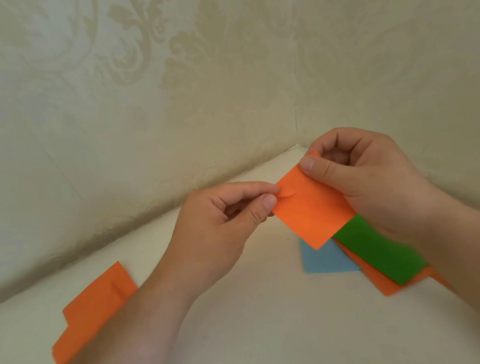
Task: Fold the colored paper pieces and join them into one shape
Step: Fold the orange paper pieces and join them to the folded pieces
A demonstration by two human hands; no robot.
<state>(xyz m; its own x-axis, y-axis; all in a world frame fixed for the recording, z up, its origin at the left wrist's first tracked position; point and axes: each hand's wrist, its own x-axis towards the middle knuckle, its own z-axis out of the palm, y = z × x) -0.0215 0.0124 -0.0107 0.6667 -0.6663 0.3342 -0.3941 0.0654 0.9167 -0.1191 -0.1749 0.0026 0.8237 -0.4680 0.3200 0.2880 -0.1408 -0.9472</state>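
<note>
A small folded orange paper piece (310,210) hangs in the air above the table, held by both hands. My left hand (223,227) pinches its left edge between thumb and forefinger. My right hand (368,182) pinches its upper right corner, thumb on top. Below it on the table lies a green strip (378,255) across another orange piece (382,283), with a light blue piece (320,260) beside them. A larger stepped orange piece (93,310) lies at the left, partly hidden by my left forearm.
The white table (254,334) sits in a corner between two cream patterned walls (157,85). The wall corner runs down just behind my right hand.
</note>
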